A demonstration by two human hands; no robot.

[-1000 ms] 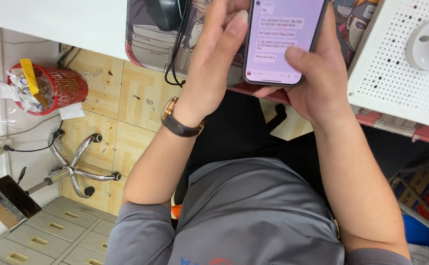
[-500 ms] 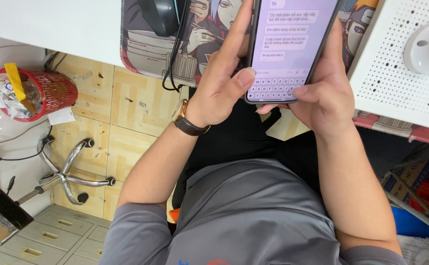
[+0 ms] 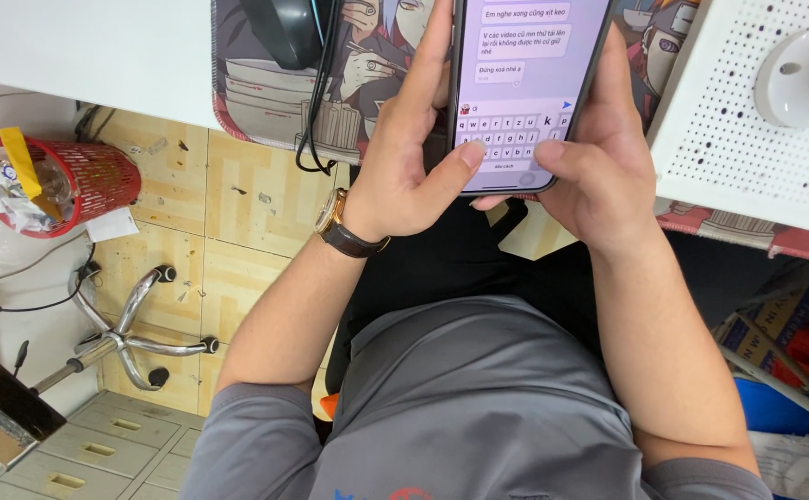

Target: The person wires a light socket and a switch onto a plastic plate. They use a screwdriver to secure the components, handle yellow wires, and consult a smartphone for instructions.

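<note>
Left hand (image 3: 404,176), right hand (image 3: 599,176) raised together — fingers curled, thumbs inward.

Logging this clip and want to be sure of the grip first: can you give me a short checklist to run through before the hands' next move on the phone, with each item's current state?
1. Phone held in both hands: ok, left hand and right hand wrap its sides.
2. Thumbs on the on-screen keyboard: ok, both rest on its lower rows.
3. Screen lit and unobstructed: ok, chat bubbles visible.
4. Phone clear of the black cable: ok, the cable hangs left of the left hand.
5. Wristwatch not snagging: ok, it sits on the left wrist.
6. Phone's top edge: cannot tell, cut off by the frame.
</note>
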